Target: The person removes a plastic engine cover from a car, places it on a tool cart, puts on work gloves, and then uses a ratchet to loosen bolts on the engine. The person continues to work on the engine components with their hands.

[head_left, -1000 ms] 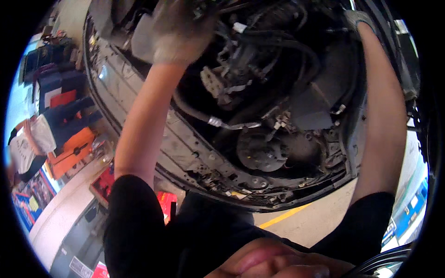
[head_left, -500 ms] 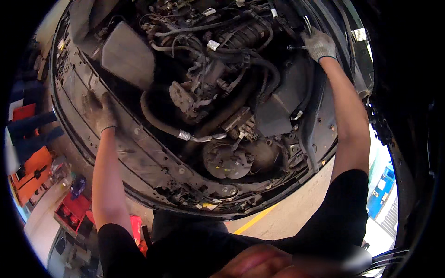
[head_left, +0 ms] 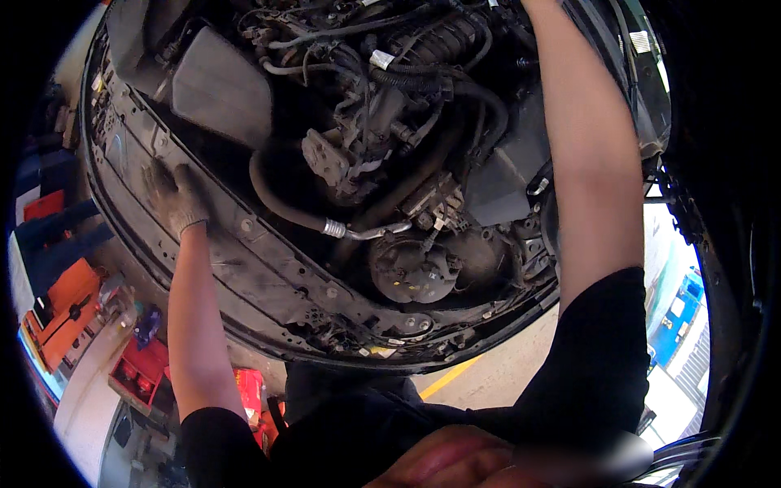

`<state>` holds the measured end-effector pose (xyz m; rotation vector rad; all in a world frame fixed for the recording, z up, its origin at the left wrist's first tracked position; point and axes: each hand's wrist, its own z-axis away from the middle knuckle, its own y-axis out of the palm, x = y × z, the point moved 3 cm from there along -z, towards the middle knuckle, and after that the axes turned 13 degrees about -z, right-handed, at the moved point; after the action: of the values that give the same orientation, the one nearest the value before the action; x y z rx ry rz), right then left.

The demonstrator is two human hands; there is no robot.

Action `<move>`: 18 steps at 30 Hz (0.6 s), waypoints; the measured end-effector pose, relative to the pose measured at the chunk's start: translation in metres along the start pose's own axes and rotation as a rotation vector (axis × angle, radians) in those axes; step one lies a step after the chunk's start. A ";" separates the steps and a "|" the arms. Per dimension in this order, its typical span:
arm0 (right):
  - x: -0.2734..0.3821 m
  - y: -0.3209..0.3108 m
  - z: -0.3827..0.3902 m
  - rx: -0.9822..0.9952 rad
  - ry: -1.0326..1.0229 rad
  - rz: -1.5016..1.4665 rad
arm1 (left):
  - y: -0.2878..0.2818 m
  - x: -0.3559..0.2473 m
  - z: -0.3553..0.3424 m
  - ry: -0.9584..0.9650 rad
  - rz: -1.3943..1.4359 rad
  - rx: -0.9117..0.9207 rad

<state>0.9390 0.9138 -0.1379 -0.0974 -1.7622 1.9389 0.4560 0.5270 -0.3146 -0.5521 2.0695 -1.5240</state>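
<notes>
Since 0.5 s earlier, your right arm (head_left: 590, 154) reached farther up, its hand out of view, so I cannot tell its grip. Your gloved left hand (head_left: 179, 198) lay flat, fingers spread, on the front panel (head_left: 268, 268) at left; it looked stiff, heavy, best gripped at its edge.

Your view was dim across the engine bay (head_left: 382, 171), daylight glaring only beyond its lower right edge; fisheye bending curved its rim, and blur smeared the frame's bottom.
</notes>
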 end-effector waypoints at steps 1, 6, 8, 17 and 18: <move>-0.009 0.005 0.004 -0.149 -0.071 -0.031 | 0.003 0.002 -0.001 -0.003 0.017 0.022; -0.011 -0.021 0.039 0.058 -0.097 -0.105 | 0.005 0.004 -0.002 -0.031 0.030 0.050; -0.022 -0.005 0.052 0.019 -0.363 -0.042 | 0.000 -0.004 0.000 -0.050 0.007 0.065; -0.172 0.001 0.197 0.175 -1.092 0.185 | 0.010 0.013 -0.003 0.007 0.082 0.013; -0.184 -0.002 0.201 0.134 -1.179 0.239 | 0.013 0.014 -0.004 0.035 0.060 -0.009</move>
<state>1.0211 0.6546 -0.1565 1.1441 -2.3192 2.5025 0.4425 0.5256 -0.3283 -0.4663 2.1010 -1.5005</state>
